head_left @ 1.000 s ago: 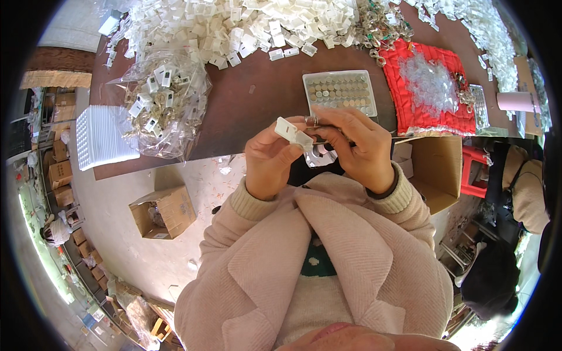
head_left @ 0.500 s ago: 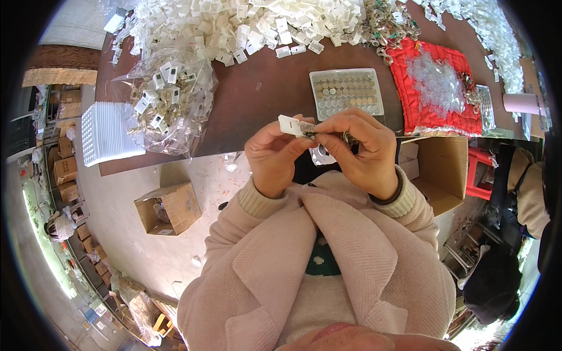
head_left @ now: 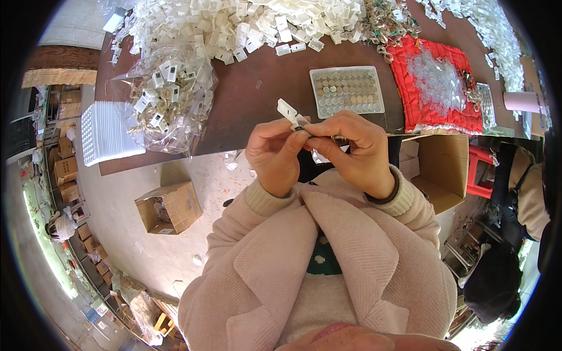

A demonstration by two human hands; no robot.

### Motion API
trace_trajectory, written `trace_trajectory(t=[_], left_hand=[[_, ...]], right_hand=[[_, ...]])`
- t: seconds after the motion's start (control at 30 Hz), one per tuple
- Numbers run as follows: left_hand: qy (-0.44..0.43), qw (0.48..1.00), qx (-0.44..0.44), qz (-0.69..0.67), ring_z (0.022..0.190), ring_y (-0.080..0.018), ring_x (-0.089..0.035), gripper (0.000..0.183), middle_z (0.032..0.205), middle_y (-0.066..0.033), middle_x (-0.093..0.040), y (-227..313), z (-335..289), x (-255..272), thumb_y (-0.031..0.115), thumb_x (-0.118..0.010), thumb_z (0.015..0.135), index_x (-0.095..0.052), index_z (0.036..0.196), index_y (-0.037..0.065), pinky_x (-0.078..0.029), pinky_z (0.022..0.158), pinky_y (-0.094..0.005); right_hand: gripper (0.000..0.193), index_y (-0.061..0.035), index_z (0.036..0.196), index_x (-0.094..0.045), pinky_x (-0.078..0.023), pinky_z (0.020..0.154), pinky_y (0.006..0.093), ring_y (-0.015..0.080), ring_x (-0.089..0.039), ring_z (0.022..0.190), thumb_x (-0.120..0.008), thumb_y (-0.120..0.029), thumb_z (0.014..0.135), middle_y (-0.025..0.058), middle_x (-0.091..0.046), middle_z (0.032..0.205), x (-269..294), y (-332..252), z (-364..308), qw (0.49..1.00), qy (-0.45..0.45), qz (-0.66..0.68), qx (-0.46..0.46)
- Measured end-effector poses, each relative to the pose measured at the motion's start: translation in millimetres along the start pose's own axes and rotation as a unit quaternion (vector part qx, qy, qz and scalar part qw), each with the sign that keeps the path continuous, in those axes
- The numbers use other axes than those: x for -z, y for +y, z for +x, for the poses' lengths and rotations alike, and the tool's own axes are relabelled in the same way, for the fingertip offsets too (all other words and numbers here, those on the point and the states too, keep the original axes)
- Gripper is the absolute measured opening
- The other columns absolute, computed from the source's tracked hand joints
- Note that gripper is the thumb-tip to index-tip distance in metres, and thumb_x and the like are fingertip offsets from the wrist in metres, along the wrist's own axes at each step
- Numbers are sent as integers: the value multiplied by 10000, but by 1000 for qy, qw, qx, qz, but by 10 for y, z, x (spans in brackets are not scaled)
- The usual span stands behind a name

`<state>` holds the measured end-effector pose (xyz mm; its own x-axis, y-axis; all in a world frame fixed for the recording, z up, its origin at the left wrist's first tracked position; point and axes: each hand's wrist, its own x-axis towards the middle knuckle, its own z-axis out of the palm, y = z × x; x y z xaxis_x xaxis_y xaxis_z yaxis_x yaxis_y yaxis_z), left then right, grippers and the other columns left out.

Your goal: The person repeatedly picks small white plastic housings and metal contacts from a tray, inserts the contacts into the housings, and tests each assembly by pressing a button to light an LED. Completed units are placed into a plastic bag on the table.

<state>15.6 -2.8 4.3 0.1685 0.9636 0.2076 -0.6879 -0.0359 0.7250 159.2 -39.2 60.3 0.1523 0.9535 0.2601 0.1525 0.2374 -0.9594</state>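
Note:
In front of my chest, just off the table's near edge, both hands meet at a small white plastic hinged case point(head_left: 287, 110). My left hand point(head_left: 271, 157) is closed, its thumb and forefinger pinching the case's lower end while a white flap sticks up above them. My right hand point(head_left: 362, 153) is closed too, thumb and forefinger pressed against the case's right side. A bit of a metal keychain clasp point(head_left: 339, 139) shows beneath the right fingers; the rest is hidden. Beyond the hands lies a clear plastic tray point(head_left: 346, 114) holding rows of round button-like discs.
White plastic cases point(head_left: 234, 26) are heaped along the brown table's point(head_left: 257, 102) far side, beside a pile of metal clasps point(head_left: 391, 23). A clear bag point(head_left: 170, 105) and stacked white trays point(head_left: 105, 134) lie left. Right are a red cloth point(head_left: 410, 88) with clear pieces and a cardboard box point(head_left: 448, 169).
The white case has tipped more upright, its flap now pointing up and left. My right hand has shifted slightly left and down, closer to the left hand.

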Motion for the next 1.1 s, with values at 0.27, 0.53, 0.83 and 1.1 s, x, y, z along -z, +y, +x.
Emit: trace_trajectory(t=[0.27,0.53,0.83,1.1], left_hand=[[18,999,-10,-30,864,-206,-681,246,1058,-178,-695,-20,-4,-56,-109,-638,912,-583,1099,40,-583,726,-321],[55,995,48,-65,816,-173,-664,175,1028,-140,-703,9,-22,-55,-2,-645,957,-591,1112,60,-550,708,-296],[9,990,140,14,778,-189,-675,193,1029,-153,-708,159,44,-23,-9,-617,972,-579,1159,-39,-571,698,-299],[17,985,140,101,818,-191,-698,205,1033,-147,-706,205,40,-119,-14,-555,998,-564,1190,-87,-592,744,-294]], right_hand=[[260,-25,1066,-678,-526,691,283,179,-684,782,-703,46,817,97,-695,903,-113,-18,-51,995,48,44,-76],[261,-22,1056,-683,-533,686,287,195,-669,781,-713,59,810,97,-669,919,-136,-39,-33,995,36,-87,17],[314,-14,984,-693,-545,728,373,271,-663,864,-699,-23,670,99,-660,1007,6,150,129,909,32,-295,293],[309,1,975,-679,-544,738,382,283,-657,885,-699,-14,666,99,-659,1020,5,191,119,903,21,-310,296]])
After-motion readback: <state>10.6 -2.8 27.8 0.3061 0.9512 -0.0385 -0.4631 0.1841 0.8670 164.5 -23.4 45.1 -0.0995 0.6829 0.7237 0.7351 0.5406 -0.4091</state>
